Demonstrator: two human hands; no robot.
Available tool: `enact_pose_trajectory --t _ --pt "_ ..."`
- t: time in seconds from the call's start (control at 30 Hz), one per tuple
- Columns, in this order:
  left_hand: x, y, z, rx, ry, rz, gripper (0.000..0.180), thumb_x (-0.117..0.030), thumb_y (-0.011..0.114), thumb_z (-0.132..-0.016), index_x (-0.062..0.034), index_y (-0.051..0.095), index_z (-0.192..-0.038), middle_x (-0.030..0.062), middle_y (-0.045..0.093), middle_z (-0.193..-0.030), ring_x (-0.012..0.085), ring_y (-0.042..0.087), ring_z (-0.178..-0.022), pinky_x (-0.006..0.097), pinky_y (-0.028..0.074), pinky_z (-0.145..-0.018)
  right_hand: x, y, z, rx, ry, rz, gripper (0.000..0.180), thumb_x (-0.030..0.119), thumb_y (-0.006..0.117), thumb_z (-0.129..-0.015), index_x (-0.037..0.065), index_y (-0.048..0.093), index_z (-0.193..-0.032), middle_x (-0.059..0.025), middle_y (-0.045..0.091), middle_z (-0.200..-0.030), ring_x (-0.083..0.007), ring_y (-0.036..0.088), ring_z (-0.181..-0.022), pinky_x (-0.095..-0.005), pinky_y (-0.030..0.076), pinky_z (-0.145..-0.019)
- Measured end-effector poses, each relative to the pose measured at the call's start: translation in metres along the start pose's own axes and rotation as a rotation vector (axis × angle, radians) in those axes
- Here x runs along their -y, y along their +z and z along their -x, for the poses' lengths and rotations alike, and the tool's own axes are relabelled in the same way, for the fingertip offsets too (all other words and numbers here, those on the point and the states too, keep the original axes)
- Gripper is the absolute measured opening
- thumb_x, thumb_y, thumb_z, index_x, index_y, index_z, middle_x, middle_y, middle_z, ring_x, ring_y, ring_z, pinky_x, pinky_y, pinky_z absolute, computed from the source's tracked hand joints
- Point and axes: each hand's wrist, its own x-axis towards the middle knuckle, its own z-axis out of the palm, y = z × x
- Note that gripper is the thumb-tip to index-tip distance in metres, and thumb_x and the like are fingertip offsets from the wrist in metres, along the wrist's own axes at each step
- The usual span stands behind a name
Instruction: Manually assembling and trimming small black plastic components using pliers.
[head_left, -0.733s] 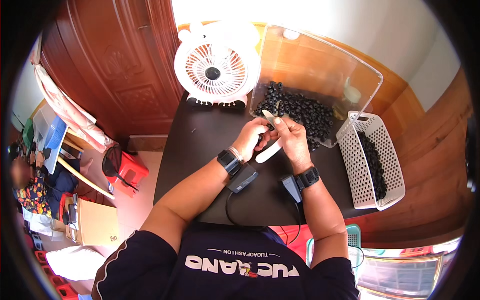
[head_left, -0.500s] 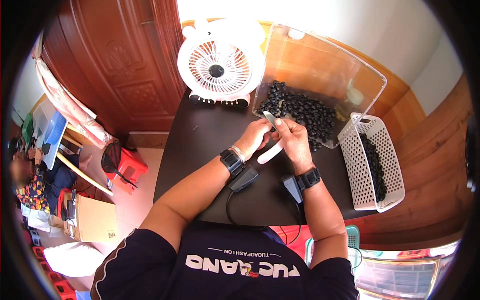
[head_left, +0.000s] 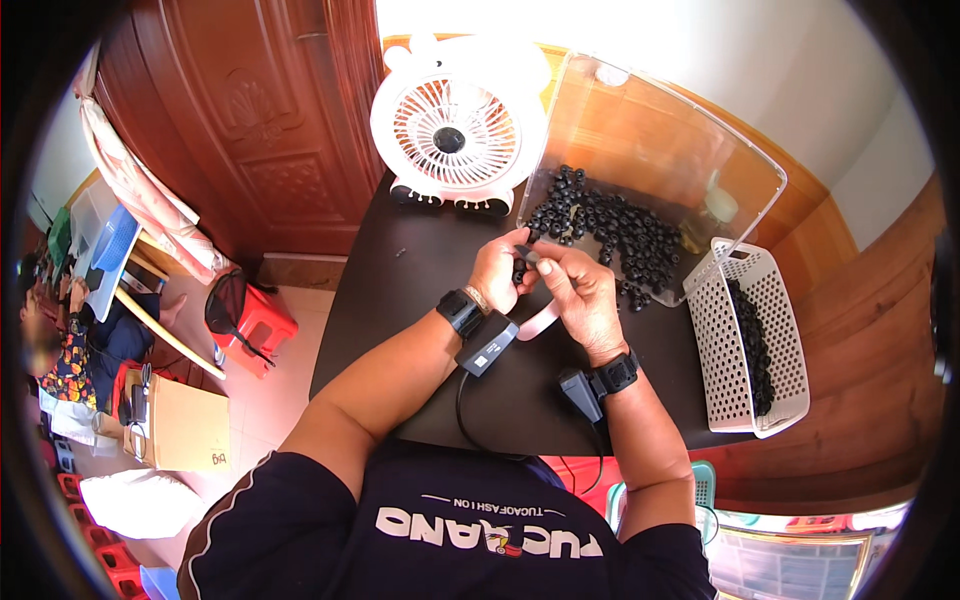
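Black counter [head_left: 420, 300], dark top, carrying all listed items; I log them from the head view as follows

Left hand [head_left: 497, 270]: raised over the counter, fingers curled and pinched shut on a small black piece [head_left: 521, 272], too small for me to tell its form; black band and cabled sensor at the wrist

Right hand [head_left: 580, 295]: just beside the left, touching it at the fingertips, thumb and forefinger closed on a small grey part [head_left: 530, 255] at the same spot; black band at the wrist

Pale pink strip [head_left: 540, 322]: hangs curved below both hands, between the wrists; I cannot tell which hand carries it

Clear plastic tray [head_left: 740, 190]: beyond the hands, near the counter's far edge, holding a heap of small black round pieces [head_left: 610, 225]

White perforated basket [head_left: 722, 350]: to the right of the tray, a row of black pieces lying along its inside

White desk fan [head_left: 450, 135]: upright at the far left of the counter, facing me

Red stool [head_left: 255, 325]: on the floor, left of the counter
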Motion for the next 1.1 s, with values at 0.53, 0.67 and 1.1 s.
enact_pose_trajectory --t 0.53,0.67,1.1 --pt "-0.007 0.026 0.020 0.348 -0.064 0.083 0.022 -0.023 0.045 -0.092 -0.0058 0.048 -0.078 0.0036 0.042 -0.063 0.0134 0.040 -0.051 0.024 0.034 -0.043 -0.002 -0.019 -0.008 -0.024 0.282 -0.598 0.034 0.028 0.050 -0.096 0.000 0.062 -0.110 -0.0120 0.067 -0.102 -0.0194 0.063 -0.086 -0.0328 0.053 -0.077" --pt "-0.007 0.028 0.021 0.344 -0.054 0.068 0.025 -0.026 0.044 -0.093 -0.0053 0.048 -0.079 0.0035 0.043 -0.064 0.0130 0.040 -0.051 0.024 0.034 -0.044 0.002 -0.013 -0.007 -0.084 0.223 -0.598 0.031 0.027 0.052 -0.095 -0.001 0.063 -0.105 -0.0087 0.065 -0.079 -0.0177 0.064 -0.066 -0.0302 0.055 -0.060" --pt "0.002 0.031 0.023 0.299 -0.008 0.012 0.026 -0.028 0.043 -0.093 -0.0068 0.050 -0.079 0.0024 0.046 -0.065 0.0106 0.042 -0.051 0.022 0.034 -0.043 -0.005 -0.014 -0.007 -0.050 0.221 -0.520 0.030 0.029 0.056 -0.093 0.001 0.066 -0.094 -0.0036 0.062 -0.070 -0.0127 0.060 -0.059 -0.0255 0.052 -0.056"
